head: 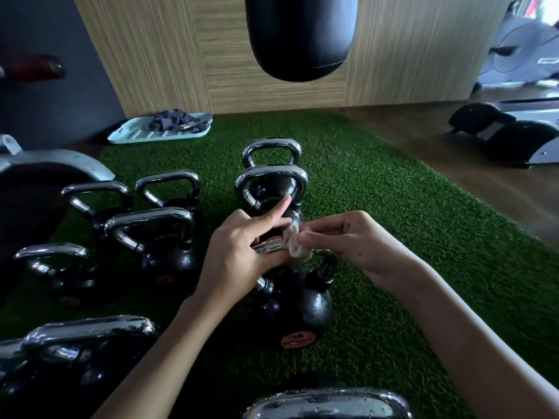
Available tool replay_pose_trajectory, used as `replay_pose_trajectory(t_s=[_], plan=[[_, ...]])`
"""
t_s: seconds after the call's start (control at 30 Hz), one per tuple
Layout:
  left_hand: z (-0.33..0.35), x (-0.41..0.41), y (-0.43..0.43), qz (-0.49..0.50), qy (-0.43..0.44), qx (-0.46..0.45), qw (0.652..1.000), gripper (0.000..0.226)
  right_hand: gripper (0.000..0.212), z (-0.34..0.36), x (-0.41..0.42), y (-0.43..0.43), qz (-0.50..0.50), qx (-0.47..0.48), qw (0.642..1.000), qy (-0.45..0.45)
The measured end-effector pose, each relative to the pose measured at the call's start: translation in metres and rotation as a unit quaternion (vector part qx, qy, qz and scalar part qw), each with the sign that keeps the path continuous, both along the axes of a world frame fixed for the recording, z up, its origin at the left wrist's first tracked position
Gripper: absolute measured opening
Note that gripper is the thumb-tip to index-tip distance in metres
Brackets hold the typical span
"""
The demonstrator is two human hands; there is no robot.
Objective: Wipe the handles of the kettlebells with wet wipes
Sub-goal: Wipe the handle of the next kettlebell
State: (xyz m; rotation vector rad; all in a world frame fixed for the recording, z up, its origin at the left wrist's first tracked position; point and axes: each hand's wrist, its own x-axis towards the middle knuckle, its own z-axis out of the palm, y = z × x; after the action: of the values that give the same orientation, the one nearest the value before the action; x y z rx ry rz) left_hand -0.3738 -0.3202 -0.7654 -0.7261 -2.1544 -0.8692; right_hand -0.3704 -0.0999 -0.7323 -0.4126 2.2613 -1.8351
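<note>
Right hand (348, 240) fingers are being pinched round a crumpled wet wipe (295, 246), which is being pressed on the shiny handle (267, 247) of the middle kettlebell (293, 306). That handle is being held by the left hand (239, 255), one finger sticking out. Drops are being shown on two nearer handles (87, 328), so those seem done; the farther kettlebells (169, 261) seem left to do.

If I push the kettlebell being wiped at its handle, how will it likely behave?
Probably heavy for its size: the kettlebell is a solid-looking black ball. Its chrome handle may be slippery, since droplets show on the ball. On the turf it would likely tip rather than slide.
</note>
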Motion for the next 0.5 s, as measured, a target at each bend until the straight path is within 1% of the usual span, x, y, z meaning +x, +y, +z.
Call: replay_pose_trajectory(t_s=[0.03, 0.1, 0.17, 0.2, 0.27, 0.33, 0.4, 0.5], plan=[[-0.001, 0.001, -0.005, 0.006, -0.024, -0.02, 0.999, 0.082, 0.031, 0.0, 0.0, 0.002, -0.011, -0.011, 1.0, -0.01], [-0.005, 0.004, -0.016, 0.065, -0.065, -0.094, 0.991, 0.089, 0.027, -0.001, -0.002, 0.006, -0.053, -0.035, 0.998, -0.018], [-0.012, 0.005, -0.025, 0.132, -0.108, -0.175, 0.97, 0.086, 0.022, -0.005, -0.007, 0.011, -0.121, -0.061, 0.991, -0.015], [-0.014, 0.003, -0.028, 0.141, -0.14, -0.199, 0.96, 0.082, 0.021, -0.007, -0.01, 0.014, -0.155, -0.072, 0.985, -0.015], [-0.015, -0.006, -0.031, 0.129, -0.21, -0.211, 0.946, 0.074, 0.021, -0.013, -0.016, 0.019, -0.198, -0.083, 0.976, -0.021], [-0.01, -0.018, -0.034, 0.104, -0.257, -0.209, 0.938, 0.074, 0.021, -0.017, -0.02, 0.023, -0.205, -0.076, 0.976, -0.023], [-0.003, -0.028, -0.036, 0.071, -0.277, -0.226, 0.931, 0.078, 0.023, -0.02, -0.023, 0.026, -0.213, -0.068, 0.974, -0.029], [0.003, -0.049, -0.042, 0.035, -0.267, -0.284, 0.92, 0.079, 0.028, -0.026, -0.028, 0.032, -0.223, -0.074, 0.971, -0.042]])
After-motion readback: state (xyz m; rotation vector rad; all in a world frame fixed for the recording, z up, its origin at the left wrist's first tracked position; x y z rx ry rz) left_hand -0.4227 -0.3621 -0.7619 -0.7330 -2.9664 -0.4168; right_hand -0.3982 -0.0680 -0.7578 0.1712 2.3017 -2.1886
